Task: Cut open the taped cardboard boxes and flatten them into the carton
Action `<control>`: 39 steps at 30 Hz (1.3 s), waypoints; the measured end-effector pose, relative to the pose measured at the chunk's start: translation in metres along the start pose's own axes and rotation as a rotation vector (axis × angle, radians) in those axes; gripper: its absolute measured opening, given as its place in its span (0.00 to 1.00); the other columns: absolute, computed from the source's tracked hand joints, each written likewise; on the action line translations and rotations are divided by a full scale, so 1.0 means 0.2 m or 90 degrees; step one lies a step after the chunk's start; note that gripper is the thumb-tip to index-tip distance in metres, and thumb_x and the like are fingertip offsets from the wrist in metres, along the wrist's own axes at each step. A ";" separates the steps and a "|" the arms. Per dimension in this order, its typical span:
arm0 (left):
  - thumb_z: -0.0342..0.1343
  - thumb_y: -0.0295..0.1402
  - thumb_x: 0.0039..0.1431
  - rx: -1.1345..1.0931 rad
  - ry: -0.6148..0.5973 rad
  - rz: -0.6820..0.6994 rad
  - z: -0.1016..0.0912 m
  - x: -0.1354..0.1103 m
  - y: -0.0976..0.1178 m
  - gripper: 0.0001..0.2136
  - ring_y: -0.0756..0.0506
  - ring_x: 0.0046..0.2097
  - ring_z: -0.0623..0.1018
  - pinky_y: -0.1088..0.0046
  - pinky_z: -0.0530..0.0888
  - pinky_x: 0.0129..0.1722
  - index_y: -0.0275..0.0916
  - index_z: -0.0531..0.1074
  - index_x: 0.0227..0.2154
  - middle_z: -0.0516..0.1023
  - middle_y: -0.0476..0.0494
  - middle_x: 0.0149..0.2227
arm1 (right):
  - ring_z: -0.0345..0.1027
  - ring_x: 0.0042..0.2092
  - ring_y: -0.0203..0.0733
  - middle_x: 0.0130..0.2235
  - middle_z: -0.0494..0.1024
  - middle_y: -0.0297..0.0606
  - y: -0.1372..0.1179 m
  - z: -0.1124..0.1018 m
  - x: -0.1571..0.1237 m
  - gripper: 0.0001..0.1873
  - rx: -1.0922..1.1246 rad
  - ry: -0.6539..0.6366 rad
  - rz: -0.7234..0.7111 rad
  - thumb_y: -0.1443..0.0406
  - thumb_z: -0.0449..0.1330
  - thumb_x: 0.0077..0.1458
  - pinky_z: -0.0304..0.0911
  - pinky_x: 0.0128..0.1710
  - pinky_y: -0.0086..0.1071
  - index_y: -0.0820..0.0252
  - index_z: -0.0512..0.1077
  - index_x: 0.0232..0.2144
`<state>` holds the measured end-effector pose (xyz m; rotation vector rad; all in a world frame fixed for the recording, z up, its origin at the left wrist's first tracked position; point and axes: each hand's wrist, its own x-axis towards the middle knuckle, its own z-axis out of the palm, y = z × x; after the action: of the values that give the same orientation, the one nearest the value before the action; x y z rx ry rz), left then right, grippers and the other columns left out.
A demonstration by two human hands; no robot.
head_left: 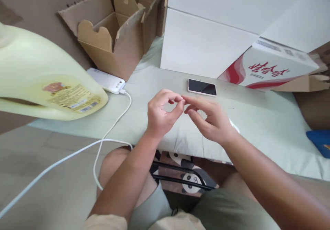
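Over the cloth-covered surface [160, 80], both my hands meet at the fingertips. Thumb and index finger of my left hand [163, 111] are pinched together; anything between them is too small or hidden to make out. My right hand [210, 118] reaches in from the right, its index fingertip against the left fingertips and its thumb curled close to the other fingers. I cannot make out what it holds, if anything. A phone [201, 87] with a dark screen lies flat just beyond the hands. Partly hidden behind my right wrist is a small white item [234, 125].
At left, a large yellowish bottle [51, 82] stands close to the camera. A white power bank [107, 80] with a white cable [126, 110] lies beside open cardboard boxes [129, 34]. White boxes [201, 41] and a red-and-white carton [268, 67] line the back. A blue object [319, 140] sits far right.
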<state>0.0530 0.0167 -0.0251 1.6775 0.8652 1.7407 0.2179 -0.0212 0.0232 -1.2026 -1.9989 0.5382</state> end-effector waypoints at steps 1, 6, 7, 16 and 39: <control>0.62 0.31 0.63 -0.019 -0.011 -0.028 0.01 -0.01 0.00 0.06 0.49 0.34 0.78 0.71 0.76 0.35 0.43 0.76 0.30 0.79 0.49 0.31 | 0.80 0.38 0.39 0.47 0.86 0.40 0.03 -0.02 -0.03 0.19 -0.001 0.006 0.012 0.66 0.56 0.65 0.76 0.38 0.34 0.55 0.79 0.55; 0.60 0.36 0.67 -0.053 -0.097 -0.113 0.04 -0.05 -0.05 0.09 0.48 0.35 0.77 0.70 0.75 0.38 0.42 0.74 0.30 0.77 0.48 0.32 | 0.80 0.35 0.40 0.42 0.87 0.42 0.27 -0.06 -0.27 0.16 0.009 0.086 0.166 0.64 0.57 0.64 0.77 0.37 0.37 0.57 0.81 0.49; 0.59 0.39 0.69 -0.056 -0.135 -0.135 0.05 -0.06 -0.06 0.10 0.48 0.35 0.77 0.70 0.75 0.38 0.42 0.73 0.31 0.77 0.47 0.32 | 0.80 0.34 0.41 0.41 0.87 0.42 0.33 -0.06 -0.32 0.16 0.018 0.100 0.203 0.64 0.57 0.64 0.77 0.37 0.37 0.58 0.81 0.48; 0.57 0.58 0.66 -0.175 -0.266 -0.354 0.18 -0.14 -0.12 0.23 0.50 0.28 0.76 0.73 0.72 0.28 0.43 0.62 0.31 0.66 0.52 0.29 | 0.78 0.32 0.40 0.35 0.86 0.39 0.56 -0.03 -0.57 0.14 0.018 0.100 0.253 0.66 0.56 0.62 0.72 0.33 0.34 0.59 0.82 0.41; 0.82 0.42 0.38 -0.424 -0.067 -0.689 0.22 -0.10 -0.09 0.24 0.55 0.23 0.78 0.84 0.77 0.25 0.37 0.71 0.24 0.75 0.57 0.21 | 0.75 0.29 0.38 0.32 0.83 0.35 0.58 -0.02 -0.60 0.12 -0.040 0.083 0.158 0.69 0.55 0.63 0.70 0.31 0.32 0.58 0.80 0.39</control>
<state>0.0971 0.0163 -0.0517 0.6168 0.7818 0.9756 0.3241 -0.0710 -0.0963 -1.4979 -1.7798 0.5069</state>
